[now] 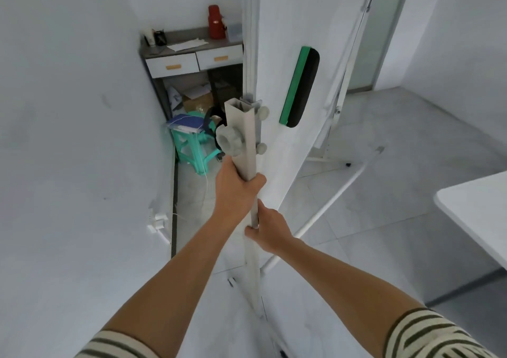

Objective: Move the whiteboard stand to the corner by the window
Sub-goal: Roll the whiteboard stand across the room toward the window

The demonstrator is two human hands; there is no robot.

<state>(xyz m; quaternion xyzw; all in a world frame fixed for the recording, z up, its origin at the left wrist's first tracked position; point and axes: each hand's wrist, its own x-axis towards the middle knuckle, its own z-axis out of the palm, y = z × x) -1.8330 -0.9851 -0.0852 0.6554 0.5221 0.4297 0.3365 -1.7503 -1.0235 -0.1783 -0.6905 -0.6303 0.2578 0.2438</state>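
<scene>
The whiteboard stand point(248, 135) is a white frame on casters, and its near upright post rises straight in front of me. My left hand point(238, 186) is wrapped around that post just below a grey knob point(229, 140). Lower on the same post, my right hand point(267, 227) grips it from the right side. The white board panel point(277, 64) stretches away from me with a green and black eraser point(299, 86) stuck to its face. A white base bar point(323, 206) runs diagonally across the floor to the far leg.
A white wall point(82, 138) stands close on the left. Beyond the post, a grey desk point(192, 53) with two drawers holds a red thermos point(216, 25), above a teal stool point(192, 143) and clutter. A white table point(477, 209) juts in at right. A frosted glass door point(384, 28) is at back right.
</scene>
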